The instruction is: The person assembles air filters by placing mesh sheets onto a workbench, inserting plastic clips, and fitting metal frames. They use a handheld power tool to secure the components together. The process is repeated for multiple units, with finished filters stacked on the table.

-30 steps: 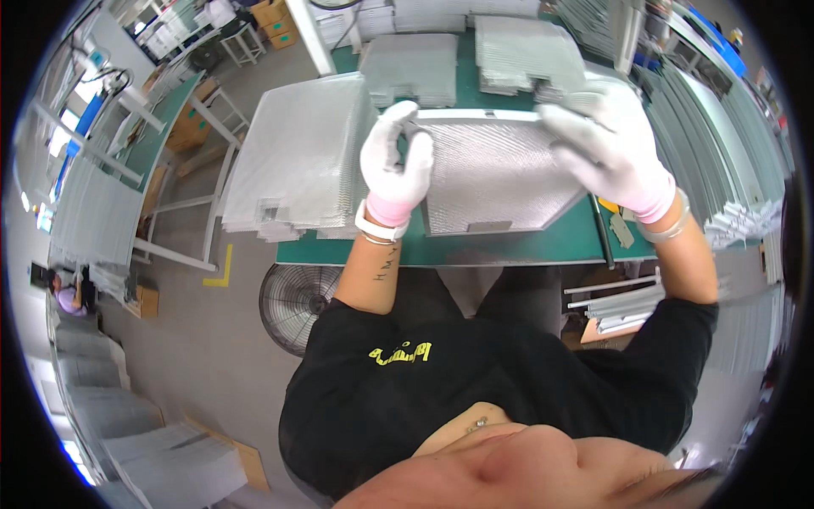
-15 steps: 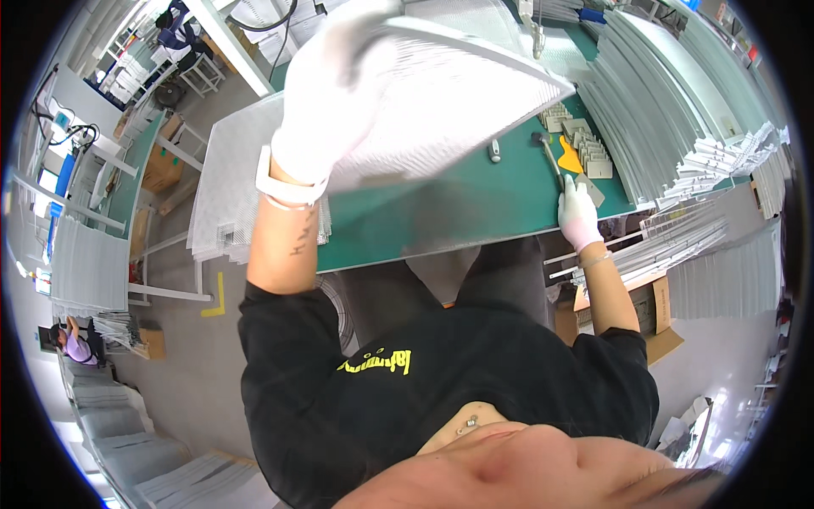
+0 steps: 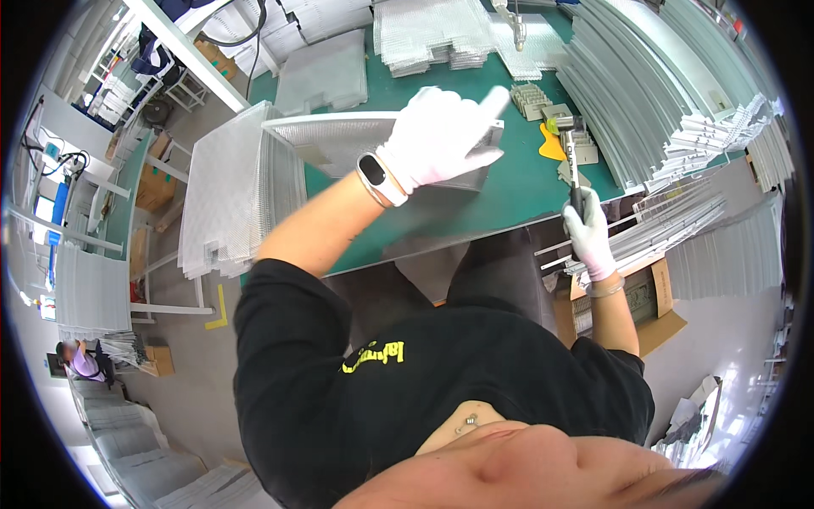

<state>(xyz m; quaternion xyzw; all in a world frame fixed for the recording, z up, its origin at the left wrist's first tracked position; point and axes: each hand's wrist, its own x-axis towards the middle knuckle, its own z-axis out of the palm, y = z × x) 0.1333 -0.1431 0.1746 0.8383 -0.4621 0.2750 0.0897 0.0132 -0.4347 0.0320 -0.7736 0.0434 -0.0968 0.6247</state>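
Note:
My left hand point(image 3: 441, 136), in a white glove, is at the upper edge of a silvery framed mesh panel point(image 3: 339, 136) that stands on its edge, tilted, over the green table. The panel's right corner shows between my thumb and outstretched index finger; the fingers behind it are partly hidden. In my right hand point(image 3: 591, 233), also gloved, is a hammer point(image 3: 571, 157), its black grip enclosed by my fingers. Its head, with a yellow-green face, points away from me above a yellow flat piece point(image 3: 551, 142) and several small pale plates point(image 3: 530, 100).
Stacked mesh sheets point(image 3: 229, 187) lie at the table's left, with more mesh stacks point(image 3: 432, 34) at the back. Long metal panels point(image 3: 627, 93) line the right side. Below them is an open cardboard box point(image 3: 661, 318). A tool point(image 3: 519, 34) hangs over the far edge.
The panel has come down from its raised position toward the table, with my left hand shifting right along it. My right hand has lifted the hammer off the tabletop.

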